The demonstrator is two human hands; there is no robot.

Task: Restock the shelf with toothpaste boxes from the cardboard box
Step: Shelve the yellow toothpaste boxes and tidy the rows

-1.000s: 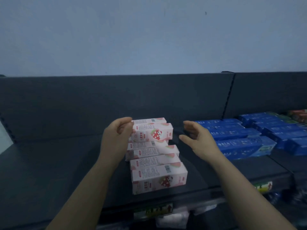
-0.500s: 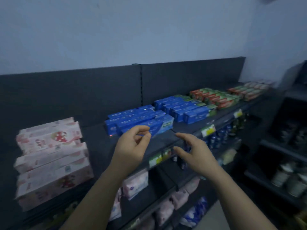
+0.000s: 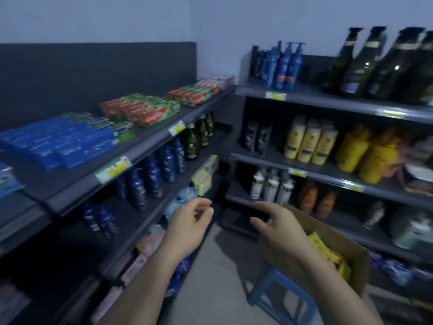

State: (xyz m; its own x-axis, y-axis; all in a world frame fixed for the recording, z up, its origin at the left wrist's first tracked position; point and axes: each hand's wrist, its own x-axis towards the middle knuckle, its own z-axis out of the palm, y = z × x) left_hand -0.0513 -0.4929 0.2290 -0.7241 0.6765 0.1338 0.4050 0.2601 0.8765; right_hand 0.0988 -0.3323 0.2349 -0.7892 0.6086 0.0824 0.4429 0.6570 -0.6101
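Note:
A brown cardboard box (image 3: pixel 346 249) stands on a blue stool (image 3: pixel 278 299) at the lower right, with yellow packets (image 3: pixel 328 252) showing inside it. My right hand (image 3: pixel 278 228) hovers just left of the box's near corner, fingers loosely spread and holding nothing. My left hand (image 3: pixel 189 226) hangs in mid-air over the aisle floor, fingers loosely curled and empty. Blue toothpaste boxes (image 3: pixel 61 139) and red-green toothpaste boxes (image 3: pixel 145 111) lie on the top shelf (image 3: pixel 145 146) at the left.
Dark blue bottles (image 3: pixel 152 179) fill the shelf below the toothpaste. A second shelving unit (image 3: pixel 328 102) at the right carries blue pump bottles (image 3: pixel 283 64), dark green bottles (image 3: pixel 379 64) and yellow bottles (image 3: pixel 309 141). Grey floor (image 3: pixel 210 289) runs between the two units.
The view has swung right, away from the pink-white boxes on the shelf, which are out of view. Both empty hands have come off the shelf and now hang near the cardboard box.

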